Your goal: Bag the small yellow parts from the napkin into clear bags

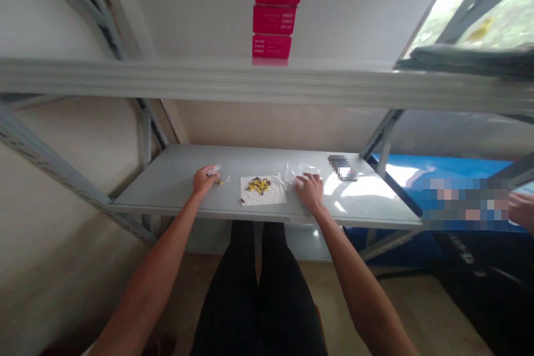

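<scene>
**Hands working over small yellow pieces on a grey shelf**

I'm watching the head camera feed and logging fast. The small yellow-and-dark pieces (258, 184) are lying in a loose heap on a white paper sheet (267, 194), centred on the shelf between the hands, and a stray yellow piece (219, 182) is sitting just beside the left hand (204, 181). The left hand is pinching a small clear plastic bag (213, 170) in its fingertips, so I'm reading that grip as closed. The right hand (309, 190) is pressing palm-down on a larger clear plastic bag (301, 171), and I can't tell whether it is grasping or only resting. Doing this well means keeping the fingers low and slow, as loose pieces are liable to roll on this smooth surface.

The grey metal shelf (167, 192) is carrying a pixelated object (342, 167) at its back right. Overhead, a second shelf (208, 78) is holding three stacked red boxes (275, 14). A blue surface (442, 169) is showing to the right behind a blurred patch (463, 200), and another person's hand (520, 211) is entering at the right edge. Dark trousers (250, 289) are showing below the shelf.
</scene>
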Demonstrator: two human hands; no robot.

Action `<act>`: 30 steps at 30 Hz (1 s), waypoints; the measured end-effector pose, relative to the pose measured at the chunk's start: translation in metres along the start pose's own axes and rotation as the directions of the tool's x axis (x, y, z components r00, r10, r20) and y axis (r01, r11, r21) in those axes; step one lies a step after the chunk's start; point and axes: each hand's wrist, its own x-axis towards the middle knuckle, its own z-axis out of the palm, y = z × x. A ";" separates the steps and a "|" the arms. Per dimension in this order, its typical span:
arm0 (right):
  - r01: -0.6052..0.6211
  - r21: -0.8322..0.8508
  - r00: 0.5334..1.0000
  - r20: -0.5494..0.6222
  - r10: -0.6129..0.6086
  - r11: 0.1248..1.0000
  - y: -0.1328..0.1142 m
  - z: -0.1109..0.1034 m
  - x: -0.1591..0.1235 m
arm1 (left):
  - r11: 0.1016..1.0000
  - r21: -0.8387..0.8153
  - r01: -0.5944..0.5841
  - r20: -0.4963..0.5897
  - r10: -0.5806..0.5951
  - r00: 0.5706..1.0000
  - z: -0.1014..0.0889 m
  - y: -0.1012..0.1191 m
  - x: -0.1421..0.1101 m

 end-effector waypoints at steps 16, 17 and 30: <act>0.028 0.246 0.959 -0.281 0.043 0.969 0.016 0.002 0.006 | 0.912 -0.112 -0.394 0.234 0.409 0.882 0.034 0.054 -0.078; 0.047 0.291 0.952 -0.303 0.046 0.955 0.014 -0.002 0.006 | 0.925 -0.145 -0.351 0.223 0.376 0.899 0.038 0.054 -0.078; 0.127 0.803 0.992 -0.116 -0.056 0.583 -0.113 -0.014 0.016 | 0.800 -0.596 0.067 0.354 0.187 0.916 0.040 0.056 -0.080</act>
